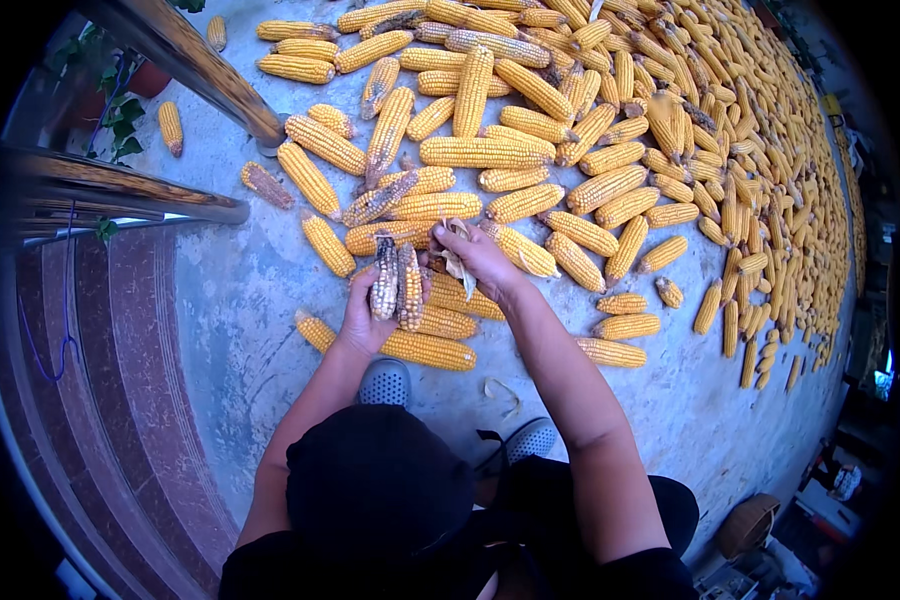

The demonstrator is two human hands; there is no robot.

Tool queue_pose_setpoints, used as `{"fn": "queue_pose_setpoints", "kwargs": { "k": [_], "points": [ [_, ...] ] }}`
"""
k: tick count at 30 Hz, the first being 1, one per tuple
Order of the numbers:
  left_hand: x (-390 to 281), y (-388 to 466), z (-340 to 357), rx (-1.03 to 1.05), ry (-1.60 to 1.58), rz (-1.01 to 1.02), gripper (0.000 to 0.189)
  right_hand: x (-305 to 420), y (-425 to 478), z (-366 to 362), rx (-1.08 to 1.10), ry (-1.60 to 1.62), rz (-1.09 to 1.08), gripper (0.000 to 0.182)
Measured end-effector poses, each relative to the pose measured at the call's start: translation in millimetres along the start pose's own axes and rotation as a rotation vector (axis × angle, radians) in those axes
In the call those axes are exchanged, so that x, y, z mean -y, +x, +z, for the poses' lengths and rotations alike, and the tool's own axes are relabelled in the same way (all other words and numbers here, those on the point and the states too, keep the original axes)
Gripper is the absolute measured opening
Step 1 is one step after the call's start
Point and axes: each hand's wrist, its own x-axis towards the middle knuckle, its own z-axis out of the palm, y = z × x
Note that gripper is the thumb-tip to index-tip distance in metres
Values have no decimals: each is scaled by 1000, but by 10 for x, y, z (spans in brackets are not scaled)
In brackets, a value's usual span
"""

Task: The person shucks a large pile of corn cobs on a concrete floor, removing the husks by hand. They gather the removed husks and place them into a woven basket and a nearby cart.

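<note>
My left hand (361, 319) holds two small corn cobs upright, side by side. One is a pale cob (383, 291) with a blackened tip. The other is a yellow cob (411, 296) with dark, damaged patches along one side. Dry, pale husk leaves (459, 264) are pinched in my right hand (484, 259), just right of the cobs' tops. Whether the husk still joins a cob is hard to tell. Beneath and around both hands lie loose yellow cobs, among them a long cob (429, 350) close to my left wrist.
A large spread of corn cobs (720, 150) covers the concrete floor (225, 300) ahead and right. Wooden posts (217, 86) and reddish stone steps (142, 315) stand left. My clogs (385, 381) are close below my hands. A wicker basket (748, 525) sits at lower right.
</note>
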Motion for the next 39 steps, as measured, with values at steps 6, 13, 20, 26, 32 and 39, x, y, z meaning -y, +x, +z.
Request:
{"fn": "queue_pose_setpoints", "kwargs": {
  "k": [6,13,20,26,32,39],
  "points": [
    [-130,-26,-218,-46,86,-51,49,63,-20,365,67,-136,-51,51],
    [-92,76,133,-14,496,-159,48,-212,189,83,-255,-465,-330,36],
    [-90,366,-921,-171,308,-105,58,-250,486,-258,-376,56,-413,29],
    [-562,904,-1479,-195,1368,447,60,-119,-401,-447,55,-865,-95,29],
    [-561,775,-231,-118,1935,861,57,-1490,-858,-581,974,-982,545,36],
    [-140,39,101,285,2025,754,39,-1623,-1421,-775,308,-981,265,25]
  ]
}}
